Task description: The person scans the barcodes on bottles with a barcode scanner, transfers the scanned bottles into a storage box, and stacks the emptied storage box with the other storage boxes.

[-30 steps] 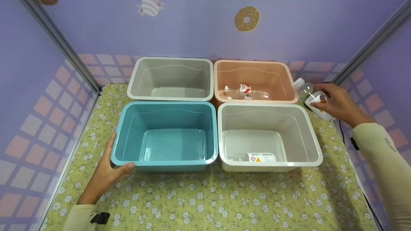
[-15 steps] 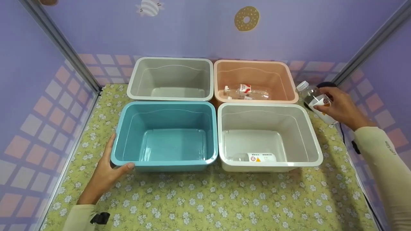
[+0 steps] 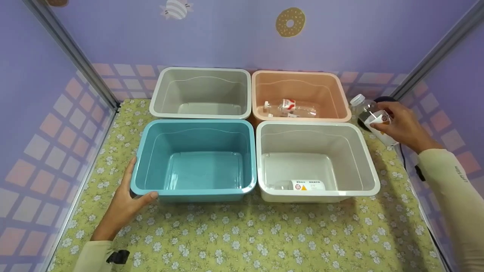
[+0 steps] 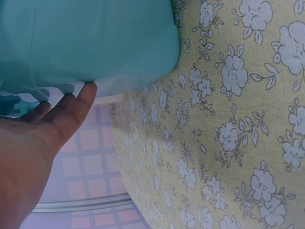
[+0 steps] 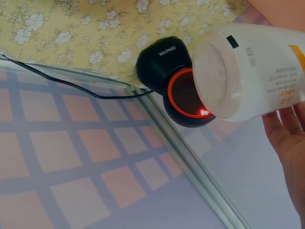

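Note:
High on the right in the head view, my right hand grips a clear plastic bottle with a white label and white cap, cap end pointing away to the left. In the right wrist view the bottle's base overlaps a black scanner with a glowing red ring. My left hand rests at the near left corner of the blue bin, thumb by the front rim. Seen from the left wrist, its extended fingers touch the bin's outer side under the rim.
A cream bin holds a white-labelled bottle. The orange bin behind has clear bottles in it. A grey bin stands back left. Purple walls enclose the flowered cloth; a cable trails from the scanner.
My right hand has shifted the bottle slightly right and toward me, away from the orange bin's edge, then stayed nearly still. My left hand and the bins have not moved.

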A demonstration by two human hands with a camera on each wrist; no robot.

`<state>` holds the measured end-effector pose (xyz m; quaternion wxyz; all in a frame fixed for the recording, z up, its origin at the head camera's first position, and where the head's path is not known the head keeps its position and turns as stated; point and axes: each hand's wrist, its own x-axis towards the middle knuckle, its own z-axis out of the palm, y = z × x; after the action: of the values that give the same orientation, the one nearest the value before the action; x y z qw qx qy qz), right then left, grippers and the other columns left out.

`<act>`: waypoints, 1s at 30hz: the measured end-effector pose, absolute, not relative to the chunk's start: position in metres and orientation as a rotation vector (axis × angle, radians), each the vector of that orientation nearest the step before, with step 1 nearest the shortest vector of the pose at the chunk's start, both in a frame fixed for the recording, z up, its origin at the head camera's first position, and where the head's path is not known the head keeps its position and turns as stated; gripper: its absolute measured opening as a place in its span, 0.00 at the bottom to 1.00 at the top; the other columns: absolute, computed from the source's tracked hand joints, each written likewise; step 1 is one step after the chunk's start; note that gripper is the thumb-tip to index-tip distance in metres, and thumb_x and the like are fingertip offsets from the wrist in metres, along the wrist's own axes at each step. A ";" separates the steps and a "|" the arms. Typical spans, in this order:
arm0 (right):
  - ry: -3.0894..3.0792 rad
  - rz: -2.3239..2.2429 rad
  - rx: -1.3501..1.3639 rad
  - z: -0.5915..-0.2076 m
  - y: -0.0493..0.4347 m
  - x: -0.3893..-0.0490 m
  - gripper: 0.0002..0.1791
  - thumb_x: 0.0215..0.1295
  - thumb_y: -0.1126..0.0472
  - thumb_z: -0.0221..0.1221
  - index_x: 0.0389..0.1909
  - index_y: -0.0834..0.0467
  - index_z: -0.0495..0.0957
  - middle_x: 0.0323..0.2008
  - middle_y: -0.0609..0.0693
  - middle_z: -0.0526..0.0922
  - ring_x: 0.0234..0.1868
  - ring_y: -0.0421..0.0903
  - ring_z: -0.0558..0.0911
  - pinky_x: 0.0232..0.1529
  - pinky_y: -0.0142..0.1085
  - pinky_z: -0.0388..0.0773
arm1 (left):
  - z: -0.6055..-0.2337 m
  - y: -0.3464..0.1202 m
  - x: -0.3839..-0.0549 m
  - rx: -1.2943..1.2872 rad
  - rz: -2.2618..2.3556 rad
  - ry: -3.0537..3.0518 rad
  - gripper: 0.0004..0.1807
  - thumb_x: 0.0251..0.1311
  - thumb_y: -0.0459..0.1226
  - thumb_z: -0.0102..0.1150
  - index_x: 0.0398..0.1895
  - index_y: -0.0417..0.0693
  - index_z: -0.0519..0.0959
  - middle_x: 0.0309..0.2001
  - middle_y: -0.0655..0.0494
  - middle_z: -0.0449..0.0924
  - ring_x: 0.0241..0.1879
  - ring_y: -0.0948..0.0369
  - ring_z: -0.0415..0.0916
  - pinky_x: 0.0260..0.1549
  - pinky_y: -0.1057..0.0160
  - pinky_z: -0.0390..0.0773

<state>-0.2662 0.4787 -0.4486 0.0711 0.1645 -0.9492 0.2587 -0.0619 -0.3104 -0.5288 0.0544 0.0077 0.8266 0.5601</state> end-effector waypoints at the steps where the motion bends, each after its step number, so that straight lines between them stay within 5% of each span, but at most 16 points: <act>1: -2.849 0.763 0.499 -0.448 0.478 -0.266 0.32 0.67 0.69 0.76 0.70 0.71 0.77 0.49 0.64 0.80 0.33 0.34 0.72 0.31 0.26 0.64 | -0.529 -0.310 -0.062 0.021 1.698 2.514 0.65 0.72 0.40 0.72 0.90 0.83 0.31 0.89 0.35 0.40 0.81 0.29 0.56 0.62 0.69 0.75; 14: -2.828 0.759 0.494 -0.433 0.462 -0.265 0.34 0.66 0.69 0.76 0.71 0.71 0.76 0.59 0.70 0.79 0.36 0.29 0.73 0.39 0.21 0.64 | -0.528 -0.311 -0.063 0.030 1.713 2.504 0.64 0.71 0.40 0.73 0.90 0.84 0.32 0.89 0.37 0.41 0.81 0.30 0.56 0.60 0.72 0.75; 23: -2.853 0.718 0.480 -0.422 0.450 -0.264 0.35 0.67 0.67 0.77 0.73 0.68 0.77 0.59 0.69 0.80 0.38 0.41 0.73 0.37 0.21 0.64 | -0.530 -0.311 -0.062 0.037 1.748 2.484 0.64 0.71 0.39 0.72 0.90 0.82 0.33 0.89 0.36 0.40 0.81 0.30 0.57 0.58 0.73 0.77; 30: -2.853 0.730 0.522 -0.418 0.441 -0.262 0.34 0.67 0.67 0.77 0.73 0.66 0.77 0.58 0.67 0.81 0.36 0.33 0.74 0.36 0.20 0.65 | -0.529 -0.311 -0.062 0.029 1.711 2.506 0.64 0.71 0.41 0.72 0.90 0.84 0.32 0.89 0.36 0.41 0.81 0.31 0.57 0.59 0.72 0.76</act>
<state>-0.2621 0.4415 -0.4176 0.0751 0.1741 -0.9512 0.2434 -0.0617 -0.3113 -0.5291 0.0535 0.0096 0.8247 0.5630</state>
